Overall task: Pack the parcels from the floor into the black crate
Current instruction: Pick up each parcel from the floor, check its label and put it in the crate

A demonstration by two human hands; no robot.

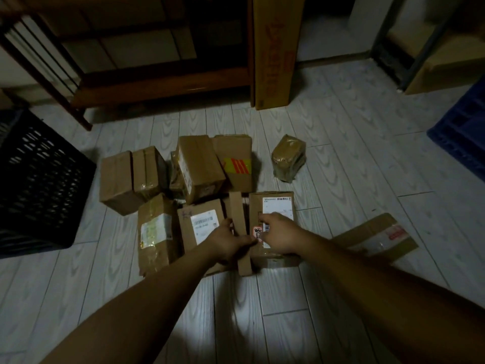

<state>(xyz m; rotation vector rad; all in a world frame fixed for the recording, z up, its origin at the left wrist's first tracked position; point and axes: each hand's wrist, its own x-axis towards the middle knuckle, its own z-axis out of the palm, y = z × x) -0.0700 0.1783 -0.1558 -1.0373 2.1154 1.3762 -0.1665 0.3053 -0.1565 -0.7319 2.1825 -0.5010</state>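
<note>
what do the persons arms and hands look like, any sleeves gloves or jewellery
The left forearm and right forearm are bare, no sleeves in view. The left hand and right hand wear no gloves. No watch, band or ring shows, though the light is dim.

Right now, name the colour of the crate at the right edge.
The crate is blue; head view shows it best.

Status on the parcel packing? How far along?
Early. Done: nothing visible; inside of the black crate is hidden. In hand: left hand grips a narrow box, right hand on the labelled box beside it, grip unclear. Left: roughly ten parcels on the floor, including a taped bundle lying apart.
</note>
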